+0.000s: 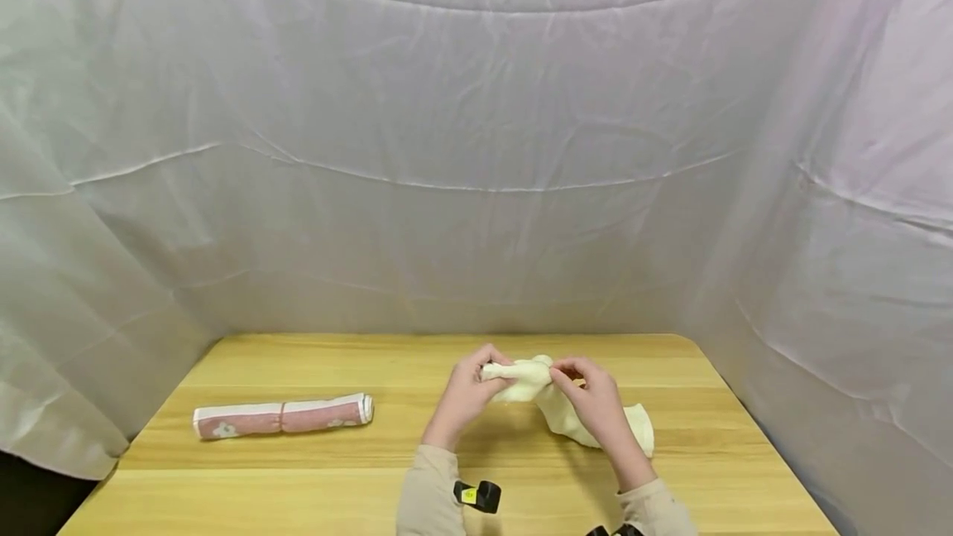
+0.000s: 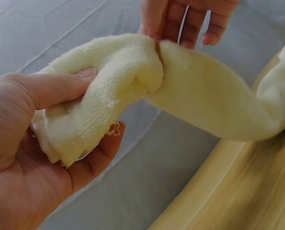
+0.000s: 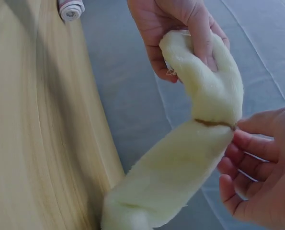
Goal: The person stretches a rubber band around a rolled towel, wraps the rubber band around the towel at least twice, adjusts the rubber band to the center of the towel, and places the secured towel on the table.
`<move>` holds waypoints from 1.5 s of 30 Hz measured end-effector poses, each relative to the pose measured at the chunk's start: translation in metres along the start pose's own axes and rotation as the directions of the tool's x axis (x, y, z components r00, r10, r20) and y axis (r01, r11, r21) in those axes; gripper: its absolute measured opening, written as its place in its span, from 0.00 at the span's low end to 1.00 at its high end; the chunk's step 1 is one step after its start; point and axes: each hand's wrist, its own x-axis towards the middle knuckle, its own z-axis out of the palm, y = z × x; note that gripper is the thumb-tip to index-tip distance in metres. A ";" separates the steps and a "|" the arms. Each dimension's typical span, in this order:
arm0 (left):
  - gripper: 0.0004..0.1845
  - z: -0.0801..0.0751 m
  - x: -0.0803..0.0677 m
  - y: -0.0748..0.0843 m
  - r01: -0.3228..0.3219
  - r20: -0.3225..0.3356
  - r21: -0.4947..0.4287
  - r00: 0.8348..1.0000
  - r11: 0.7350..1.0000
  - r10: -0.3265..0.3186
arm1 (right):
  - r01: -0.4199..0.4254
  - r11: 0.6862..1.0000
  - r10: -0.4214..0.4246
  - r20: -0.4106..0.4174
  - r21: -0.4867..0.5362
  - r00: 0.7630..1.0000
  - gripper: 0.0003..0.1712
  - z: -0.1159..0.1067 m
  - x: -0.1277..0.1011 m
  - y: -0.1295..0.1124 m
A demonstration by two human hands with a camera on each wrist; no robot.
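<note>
A cream, fluffy towel [image 1: 554,404], rolled into a long sausage, sits at the lower centre of the frame. A thin brown band [image 3: 213,123] cinches its middle; one end is lifted, the other rests on the counter [image 1: 298,470].

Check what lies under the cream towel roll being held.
The cream towel roll is gripped by the left hand and pinched by the right hand; its far end rests on the wooden table. The tabletop beneath that end is hidden.
</note>
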 end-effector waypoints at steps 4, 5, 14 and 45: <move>0.04 0.004 0.001 0.001 -0.017 0.019 0.026 1.000 1.000 0.016 | -0.025 0.998 0.028 0.056 -0.051 0.998 0.07 0.000 0.001 0.000; 0.04 0.005 0.001 0.001 -0.022 0.022 0.033 1.000 0.999 0.021 | -0.036 0.998 0.039 0.068 -0.055 0.997 0.07 0.000 0.001 0.000; 0.04 0.016 0.001 0.004 -0.033 0.076 0.058 0.997 0.998 0.028 | -0.168 0.986 0.169 0.153 -0.023 0.974 0.07 -0.005 0.001 0.001; 0.06 0.021 -0.003 0.009 0.054 0.322 0.101 0.943 0.993 -0.084 | -0.166 0.957 0.185 -0.059 0.238 0.981 0.06 -0.001 0.006 0.013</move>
